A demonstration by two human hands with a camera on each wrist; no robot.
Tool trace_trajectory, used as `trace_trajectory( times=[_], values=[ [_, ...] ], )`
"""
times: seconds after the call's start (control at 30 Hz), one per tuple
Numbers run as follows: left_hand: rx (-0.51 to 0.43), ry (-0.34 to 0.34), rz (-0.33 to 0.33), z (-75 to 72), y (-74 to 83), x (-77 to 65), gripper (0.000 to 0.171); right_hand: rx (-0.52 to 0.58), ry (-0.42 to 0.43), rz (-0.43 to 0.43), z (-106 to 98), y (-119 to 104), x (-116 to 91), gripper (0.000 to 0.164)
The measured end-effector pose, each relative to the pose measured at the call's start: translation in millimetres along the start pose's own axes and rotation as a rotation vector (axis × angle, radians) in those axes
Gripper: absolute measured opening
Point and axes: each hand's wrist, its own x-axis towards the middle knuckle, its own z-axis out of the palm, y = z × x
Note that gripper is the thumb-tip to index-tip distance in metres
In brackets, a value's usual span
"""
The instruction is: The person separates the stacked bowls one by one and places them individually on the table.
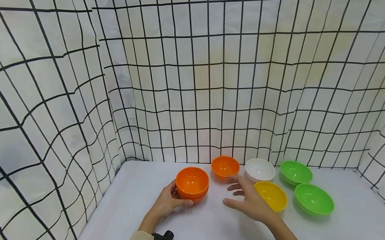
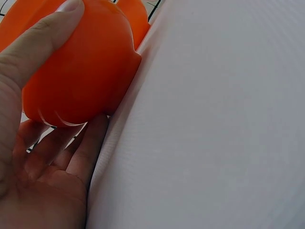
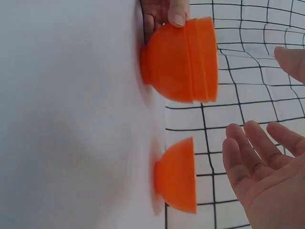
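Observation:
My left hand (image 1: pixel 168 202) grips a stack of orange bowls (image 1: pixel 193 182) that stands on the white table, left of the middle. In the left wrist view the thumb presses the side of the orange bowls (image 2: pixel 86 67), while the fingers curve round beneath. Nested rims show at the top of the stack (image 3: pixel 174 62) in the right wrist view. My right hand (image 1: pixel 249 201) hovers over the table with fingers spread, holding nothing. Beyond its fingertips sits a single orange bowl (image 1: pixel 224 167), upright. The right forearm passes in front of a yellow bowl (image 1: pixel 271 195).
At the back stands a white bowl (image 1: pixel 260 170), its front partly covered by the right hand. Two green bowls, one behind (image 1: pixel 295 172) and one in front (image 1: pixel 314 199), are on the right. A white cloth wall with black grid lines (image 1: pixel 196 116) encloses the table's (image 1: pixel 214 238) back and sides.

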Motion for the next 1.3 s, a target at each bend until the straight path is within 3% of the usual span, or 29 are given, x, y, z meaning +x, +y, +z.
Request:
trace_trajectory(
  times=[0.2, 0.6, 0.8, 1.3],
  values=[
    [-0.002, -0.008, 0.009, 1.1, 1.6, 0.5, 0.099, 0.043, 0.004, 0.088, 23.8, 1.1, 24.6, 0.08],
    [0.004, -0.025, 0.011, 1.5, -1.2, 1.8, 0.097, 0.049, -0.051, 0.049, 61.9, 7.0, 63.6, 0.101],
    [0.006, -0.023, 0.009, 1.0, -1.7, 1.8, 0.096, 0.049, -0.065, 0.056, 69.7, 8.9, 74.5, 0.11],
    [0.038, -0.016, 0.036, -1.7, -1.7, -0.5, 0.092, 0.097, -0.13, 0.012, 75.6, 13.5, 91.6, 0.112]
  ],
)
